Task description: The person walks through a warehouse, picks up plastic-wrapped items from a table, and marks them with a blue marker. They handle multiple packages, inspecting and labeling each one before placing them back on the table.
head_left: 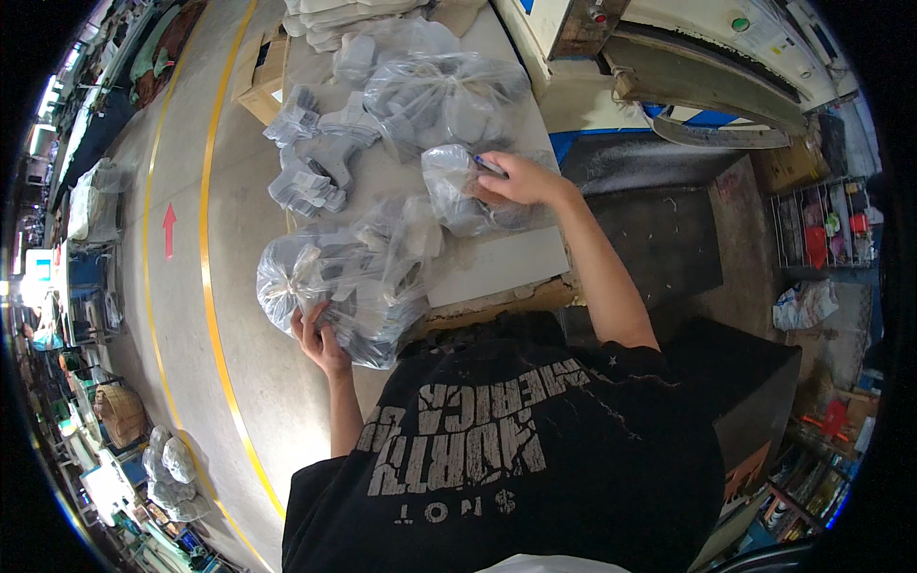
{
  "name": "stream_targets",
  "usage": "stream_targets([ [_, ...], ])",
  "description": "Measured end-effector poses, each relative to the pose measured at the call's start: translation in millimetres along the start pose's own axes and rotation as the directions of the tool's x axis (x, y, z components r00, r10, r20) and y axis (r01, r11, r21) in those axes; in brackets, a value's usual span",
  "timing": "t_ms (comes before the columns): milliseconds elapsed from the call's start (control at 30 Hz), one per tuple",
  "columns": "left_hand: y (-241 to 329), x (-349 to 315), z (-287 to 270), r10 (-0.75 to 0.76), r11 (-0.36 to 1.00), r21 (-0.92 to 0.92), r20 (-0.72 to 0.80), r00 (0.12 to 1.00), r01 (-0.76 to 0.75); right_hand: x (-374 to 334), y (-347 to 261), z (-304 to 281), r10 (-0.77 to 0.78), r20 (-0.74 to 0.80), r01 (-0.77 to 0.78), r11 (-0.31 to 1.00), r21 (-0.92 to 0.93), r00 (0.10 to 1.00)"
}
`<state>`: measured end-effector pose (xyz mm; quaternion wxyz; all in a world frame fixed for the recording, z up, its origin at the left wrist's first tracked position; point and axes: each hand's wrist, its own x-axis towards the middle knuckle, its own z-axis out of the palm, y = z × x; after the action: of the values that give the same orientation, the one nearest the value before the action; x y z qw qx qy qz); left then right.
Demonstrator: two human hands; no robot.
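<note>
My left hand (pixel 323 342) grips the near side of a knotted clear plastic bag (pixel 287 272), its fingers curled into the film. Grey pieces show through that bag, which lies at the table's near left. Farther right, my right hand (pixel 516 180) is closed around a slim pen (pixel 491 167) with a blue end. It is held over a smaller clear bag (pixel 447 186), and part of that bag is hidden under the hand. Beyond it lies another tied bag of grey pieces (pixel 444 95). Loose stacks of grey shaped pieces (pixel 315 177) sit between the bags.
The light worktable (pixel 501 267) has a worn near edge. A cardboard box (pixel 263 76) stands at its far left, and pale stacked sheets (pixel 349 11) lie at the far end. To the right is a machine (pixel 707 81); a wire rack (pixel 821 224) stands farther right. Yellow lines mark the floor (pixel 181 306).
</note>
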<state>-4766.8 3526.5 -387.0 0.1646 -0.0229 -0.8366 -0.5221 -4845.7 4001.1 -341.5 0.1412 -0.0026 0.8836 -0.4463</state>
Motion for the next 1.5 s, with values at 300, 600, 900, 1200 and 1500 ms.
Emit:
stream_targets([
  [300,10,4,3,0.035,0.999,-0.007,-0.002,0.999,-0.035,15,-11,-28,0.208,0.245,-0.244,0.961,0.127,0.947],
  [600,0,0,-1,-0.001,1.0,0.007,0.017,1.0,0.001,11,-10,-24,-0.009,0.089,0.014,0.998,-0.057,0.996],
  [900,3,1,0,-0.015,1.0,0.007,0.02,1.0,0.015,-4,-15,-27,0.019,0.056,-0.017,0.999,-0.03,0.998],
  [1200,2,3,1,0.004,1.0,0.016,0.007,1.0,-0.004,-6,-8,-24,0.028,-0.001,-0.028,0.999,-0.034,1.0],
  [1500,4,2,2,-0.015,1.0,0.005,-0.011,1.0,0.015,-6,-2,-21,-0.004,-0.038,0.002,0.998,-0.058,0.999],
])
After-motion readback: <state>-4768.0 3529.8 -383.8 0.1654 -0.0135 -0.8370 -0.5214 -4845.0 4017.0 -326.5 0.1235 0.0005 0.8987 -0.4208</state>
